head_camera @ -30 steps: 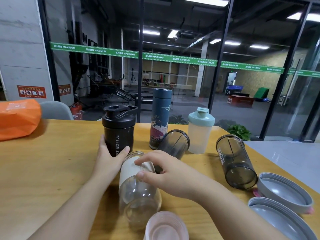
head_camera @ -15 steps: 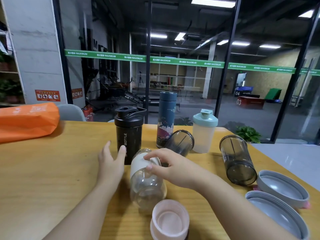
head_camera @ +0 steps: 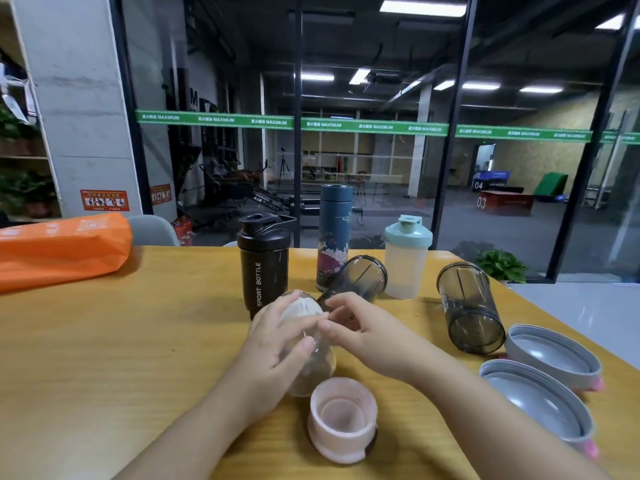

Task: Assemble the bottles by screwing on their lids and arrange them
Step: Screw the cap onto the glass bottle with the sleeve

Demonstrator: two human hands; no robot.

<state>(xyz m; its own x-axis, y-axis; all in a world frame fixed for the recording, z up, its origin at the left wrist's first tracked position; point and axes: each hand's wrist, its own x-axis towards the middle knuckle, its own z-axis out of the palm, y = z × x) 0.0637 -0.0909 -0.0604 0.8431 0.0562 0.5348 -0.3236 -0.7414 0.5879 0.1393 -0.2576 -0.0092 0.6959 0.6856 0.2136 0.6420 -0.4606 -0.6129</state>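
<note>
Clear bottle (head_camera: 313, 355) with a white band is lying on its side on the wooden table (head_camera: 104, 358), mouth pointing away, at centre; just in front of it, nearest the camera, a pink lid (head_camera: 341, 419) is sitting open side up, unscrewed. Left hand (head_camera: 277, 344) is curling over the bottle's body from the left, thumb across the clear wall, gripping it; right hand (head_camera: 363, 332) is hovering at the bottle's right shoulder, fingers loosely bent, fingertips at the white band; actual contact cannot be told; nothing is enclosed in it. To the right, two grey lids (head_camera: 543, 386) are lying open side up near the table edge; one smoky cup (head_camera: 469, 311) is lying tipped beside them; a second smoky cup (head_camera: 356, 277) is lying behind the hands. Farther back, standing upright with lids on: black sport bottle (head_camera: 263, 263), blue flask (head_camera: 332, 233), frosted shaker (head_camera: 407, 258) with a mint lid. Orange bag (head_camera: 59, 249) is resting at far left.
</note>
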